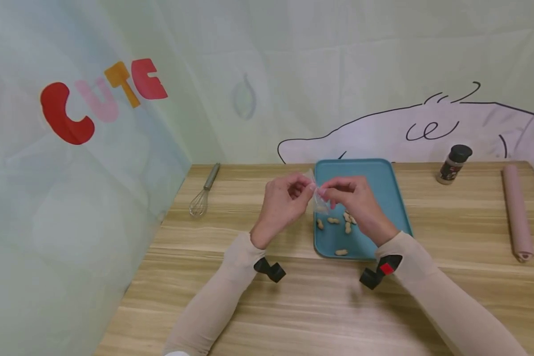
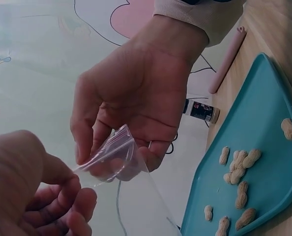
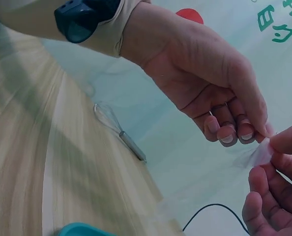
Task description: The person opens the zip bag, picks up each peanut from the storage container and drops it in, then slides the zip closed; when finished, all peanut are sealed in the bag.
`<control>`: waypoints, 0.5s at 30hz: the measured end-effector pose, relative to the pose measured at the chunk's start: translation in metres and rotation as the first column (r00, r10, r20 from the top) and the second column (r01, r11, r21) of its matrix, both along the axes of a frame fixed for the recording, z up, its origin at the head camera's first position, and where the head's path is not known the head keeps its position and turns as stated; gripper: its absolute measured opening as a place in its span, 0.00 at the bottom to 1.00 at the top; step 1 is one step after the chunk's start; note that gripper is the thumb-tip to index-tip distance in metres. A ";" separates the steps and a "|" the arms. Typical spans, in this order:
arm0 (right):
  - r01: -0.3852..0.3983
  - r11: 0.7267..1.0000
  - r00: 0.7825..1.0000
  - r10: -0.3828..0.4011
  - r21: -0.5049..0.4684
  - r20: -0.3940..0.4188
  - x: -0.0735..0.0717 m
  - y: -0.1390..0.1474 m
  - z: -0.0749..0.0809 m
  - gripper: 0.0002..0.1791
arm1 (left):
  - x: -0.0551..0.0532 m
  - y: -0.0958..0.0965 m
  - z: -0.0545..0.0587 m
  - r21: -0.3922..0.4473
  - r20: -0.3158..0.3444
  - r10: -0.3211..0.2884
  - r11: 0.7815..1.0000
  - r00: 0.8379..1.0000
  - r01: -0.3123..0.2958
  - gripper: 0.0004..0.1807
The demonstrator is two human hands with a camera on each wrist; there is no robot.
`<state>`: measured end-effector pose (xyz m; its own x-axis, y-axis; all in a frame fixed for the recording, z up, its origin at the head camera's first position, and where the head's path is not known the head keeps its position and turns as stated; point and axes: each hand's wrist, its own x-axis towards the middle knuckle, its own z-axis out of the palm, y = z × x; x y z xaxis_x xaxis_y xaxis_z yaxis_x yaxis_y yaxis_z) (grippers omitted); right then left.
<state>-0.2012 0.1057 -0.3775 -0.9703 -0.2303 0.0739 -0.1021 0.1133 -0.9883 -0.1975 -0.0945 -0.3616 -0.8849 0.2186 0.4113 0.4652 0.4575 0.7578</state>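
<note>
By the blue tray (image 1: 384,184), left hand (image 1: 283,203) and right hand (image 1: 361,205) pinch the clear bag (image 2: 117,152), maybe to open it; next needs gentle pulling.

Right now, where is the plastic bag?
In the head view, the bag is just right of centre, pinched by the left hand and the right hand, seen in front of the left edge of the tray.

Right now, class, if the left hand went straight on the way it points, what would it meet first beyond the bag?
The left hand would likely meet the right hand first, across the clear plastic bag both pinch; exact depth is unclear.
</note>
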 end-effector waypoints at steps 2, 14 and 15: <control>-0.001 0.998 1.000 0.002 -0.059 0.018 0.000 0.000 -0.001 0.11 | 0.000 0.000 0.000 -0.009 -0.006 -0.012 1.000 1.000 0.012 0.07; -0.021 0.872 0.966 0.143 -0.488 0.214 -0.002 -0.002 -0.005 0.19 | 0.000 -0.001 0.000 0.009 -0.003 -0.084 0.996 0.996 0.084 0.05; -0.023 0.865 0.964 0.153 -0.502 0.219 -0.002 -0.002 -0.005 0.19 | 0.000 -0.001 0.000 0.014 -0.001 -0.092 0.996 0.996 0.092 0.05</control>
<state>-0.2029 0.1033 -0.3829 -0.9493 -0.3122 -0.0356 0.1624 -0.3905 -0.9062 -0.1974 -0.0955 -0.3617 -0.8612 0.2931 0.4153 0.5051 0.4023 0.7636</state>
